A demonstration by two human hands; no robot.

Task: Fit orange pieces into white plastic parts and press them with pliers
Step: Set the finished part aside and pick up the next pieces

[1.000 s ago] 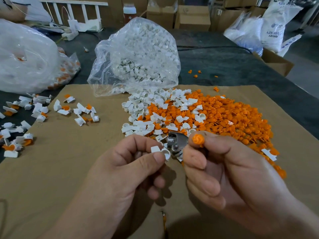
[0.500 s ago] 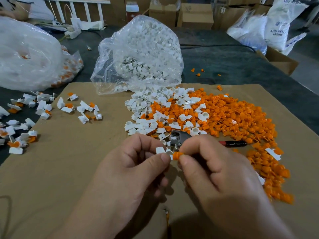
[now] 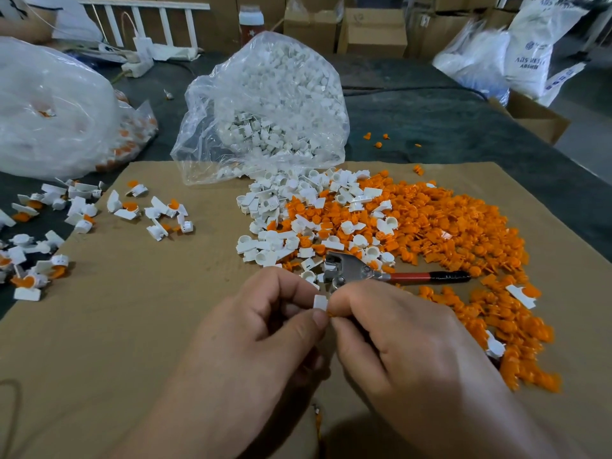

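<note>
My left hand (image 3: 265, 329) pinches a small white plastic part (image 3: 320, 302) between thumb and fingers. My right hand (image 3: 397, 342) meets it fingertip to fingertip and pinches an orange piece (image 3: 329, 314), of which only a sliver shows against the white part. Pliers (image 3: 364, 271) with a red and black handle lie on the cardboard just beyond my hands, untouched. Behind them spreads a pile of orange pieces (image 3: 447, 233) mixed with loose white parts (image 3: 281, 226).
A clear bag of white parts (image 3: 265, 104) stands at the back centre. Assembled white-and-orange parts (image 3: 152, 210) lie scattered at the left. A large plastic bag (image 3: 49, 107) sits far left. The brown cardboard sheet (image 3: 116, 342) covers the dark table. Boxes and sacks stand behind.
My right hand brought the orange piece down and left to the white part in my left hand. The pliers now lie on the cardboard with their handle uncovered.
</note>
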